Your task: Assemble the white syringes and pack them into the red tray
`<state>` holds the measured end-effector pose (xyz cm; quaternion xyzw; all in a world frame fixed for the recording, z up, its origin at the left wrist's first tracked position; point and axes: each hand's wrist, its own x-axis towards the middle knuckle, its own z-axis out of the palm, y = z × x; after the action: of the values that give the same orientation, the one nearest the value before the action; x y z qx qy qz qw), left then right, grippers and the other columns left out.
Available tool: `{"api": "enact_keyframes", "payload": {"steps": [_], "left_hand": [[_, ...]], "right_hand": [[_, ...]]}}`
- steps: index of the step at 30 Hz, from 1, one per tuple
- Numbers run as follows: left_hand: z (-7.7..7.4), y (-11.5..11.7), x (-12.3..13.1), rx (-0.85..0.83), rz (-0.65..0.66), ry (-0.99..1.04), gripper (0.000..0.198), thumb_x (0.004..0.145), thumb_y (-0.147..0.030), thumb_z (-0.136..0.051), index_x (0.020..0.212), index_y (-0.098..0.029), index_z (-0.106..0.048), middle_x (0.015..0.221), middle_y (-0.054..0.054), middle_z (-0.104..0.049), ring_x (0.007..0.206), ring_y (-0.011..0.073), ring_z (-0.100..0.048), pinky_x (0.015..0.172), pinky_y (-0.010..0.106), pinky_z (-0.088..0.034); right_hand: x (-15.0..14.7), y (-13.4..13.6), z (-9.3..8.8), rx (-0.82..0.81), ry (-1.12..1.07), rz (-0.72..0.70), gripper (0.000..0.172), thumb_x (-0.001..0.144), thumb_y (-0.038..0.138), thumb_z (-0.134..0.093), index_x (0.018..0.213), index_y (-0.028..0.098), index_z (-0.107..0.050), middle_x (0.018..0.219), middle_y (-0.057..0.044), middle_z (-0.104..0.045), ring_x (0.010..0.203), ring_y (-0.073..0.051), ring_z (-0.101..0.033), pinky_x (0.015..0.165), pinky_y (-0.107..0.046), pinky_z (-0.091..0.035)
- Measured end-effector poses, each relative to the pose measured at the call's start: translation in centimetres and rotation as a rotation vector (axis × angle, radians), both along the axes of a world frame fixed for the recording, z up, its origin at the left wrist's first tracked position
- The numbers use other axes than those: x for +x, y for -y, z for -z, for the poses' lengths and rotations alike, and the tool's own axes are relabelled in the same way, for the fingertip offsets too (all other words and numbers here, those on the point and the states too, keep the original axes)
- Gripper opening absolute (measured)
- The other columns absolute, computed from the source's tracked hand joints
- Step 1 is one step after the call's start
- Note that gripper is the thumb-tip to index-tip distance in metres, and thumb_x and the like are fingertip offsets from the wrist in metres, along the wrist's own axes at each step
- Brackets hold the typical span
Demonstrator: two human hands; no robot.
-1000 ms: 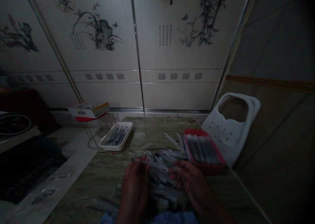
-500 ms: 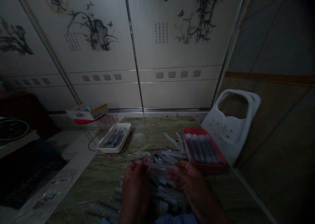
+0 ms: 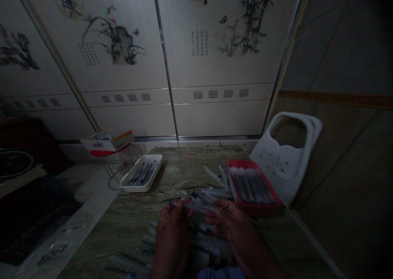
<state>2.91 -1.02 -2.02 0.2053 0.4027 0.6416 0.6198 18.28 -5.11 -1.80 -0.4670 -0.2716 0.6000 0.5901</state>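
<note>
Filling my feed's lower half is a green wood-grain table (image 3: 181, 164); centre right, a red rectangular plastic bin (image 3: 260, 210); centre left, a white oblong plastic tray (image 3: 139, 188). Lower centre, I see left hand (image 3: 172, 228) and right hand (image 3: 235, 221), fingertips pinching opposite ends of a slim translucent pen-like stick (image 3: 198, 208).

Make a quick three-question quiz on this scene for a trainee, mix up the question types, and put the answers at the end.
1. Multiple choice: what colour is the container nearest the right hand? A) white B) red C) blue
2. True or false: the white tray on the table has nothing in it.
3. Open question: what do the right hand and the left hand hold between them?

Key:
1. B, red.
2. False; dark-and-clear slender items lie in it.
3. One slim pen-like piece, held by its two ends.
</note>
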Motion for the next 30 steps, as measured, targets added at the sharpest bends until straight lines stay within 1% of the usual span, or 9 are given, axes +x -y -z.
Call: {"api": "enact_keyframes", "payload": {"steps": [2,5,7,9,14,20,25,30], "left_hand": [[-0.4,0.1,-0.1,0.000,0.010,-0.032,0.037,0.077,-0.031,-0.082,0.104,-0.021,-0.058,0.100,0.006,-0.072,0.091,0.0173,-0.071,0.083,0.031,-0.057],[-0.8,0.2,-0.1,0.013,0.007,-0.088,0.054,0.075,-0.034,-0.083,0.119,-0.024,-0.053,0.103,0.007,-0.074,0.086,0.0178,-0.072,0.080,0.032,-0.057],[-0.9,0.4,-0.1,0.019,0.005,-0.119,0.058,0.075,-0.036,-0.083,0.123,-0.025,-0.051,0.102,0.007,-0.074,0.083,0.0181,-0.073,0.079,0.032,-0.057],[-0.9,0.5,0.2,0.027,0.011,-0.147,0.058,0.076,-0.039,-0.082,0.123,-0.025,-0.050,0.101,0.007,-0.074,0.082,0.0184,-0.073,0.079,0.033,-0.058],[-1.2,1.1,0.8,0.061,-0.008,-0.189,0.055,0.078,-0.040,-0.080,0.121,-0.024,-0.050,0.100,0.006,-0.073,0.080,0.0178,-0.073,0.079,0.032,-0.057],[-1.7,1.6,0.9,0.066,-0.006,-0.198,0.055,0.078,-0.041,-0.080,0.121,-0.024,-0.050,0.098,0.006,-0.073,0.079,0.0168,-0.072,0.078,0.031,-0.057],[-1.9,1.8,0.8,0.056,-0.001,-0.162,0.058,0.075,-0.040,-0.082,0.121,-0.025,-0.050,0.095,0.004,-0.073,0.076,0.0158,-0.071,0.078,0.030,-0.057],[-2.2,1.9,0.7,0.058,0.012,-0.158,0.055,0.076,-0.039,-0.081,0.121,-0.025,-0.051,0.096,0.004,-0.073,0.079,0.0166,-0.072,0.077,0.030,-0.056]], "right_hand": [[0.1,-0.1,0.1,0.012,0.022,-0.001,0.042,0.081,0.045,-0.075,0.109,0.015,-0.063,0.097,-0.012,-0.078,0.085,-0.023,-0.073,0.067,-0.031,-0.054],[0.1,-0.2,0.2,0.045,0.074,0.013,0.044,0.080,0.049,-0.076,0.105,0.015,-0.065,0.093,-0.011,-0.078,0.080,-0.023,-0.073,0.066,-0.031,-0.055],[0.1,-0.2,0.1,0.060,0.127,0.031,0.046,0.079,0.052,-0.075,0.104,0.015,-0.066,0.089,-0.011,-0.077,0.075,-0.022,-0.072,0.064,-0.032,-0.055],[0.1,-0.1,0.0,0.083,0.179,0.051,0.046,0.081,0.054,-0.074,0.103,0.015,-0.067,0.088,-0.010,-0.077,0.072,-0.021,-0.071,0.063,-0.032,-0.055],[0.1,0.1,-0.1,0.147,0.247,0.081,0.042,0.085,0.056,-0.069,0.097,0.016,-0.068,0.083,-0.008,-0.076,0.070,-0.020,-0.069,0.063,-0.032,-0.056],[0.2,0.3,0.0,0.151,0.245,0.063,0.042,0.084,0.056,-0.071,0.096,0.016,-0.069,0.081,-0.008,-0.075,0.067,-0.020,-0.068,0.063,-0.032,-0.056],[0.1,0.8,-0.7,0.156,0.237,0.066,0.040,0.083,0.056,-0.072,0.094,0.017,-0.071,0.081,-0.007,-0.076,0.069,-0.020,-0.069,0.064,-0.032,-0.055],[0.1,1.0,-1.0,0.160,0.217,0.050,0.039,0.082,0.055,-0.074,0.094,0.018,-0.071,0.080,-0.008,-0.076,0.069,-0.021,-0.069,0.063,-0.033,-0.056]]}}
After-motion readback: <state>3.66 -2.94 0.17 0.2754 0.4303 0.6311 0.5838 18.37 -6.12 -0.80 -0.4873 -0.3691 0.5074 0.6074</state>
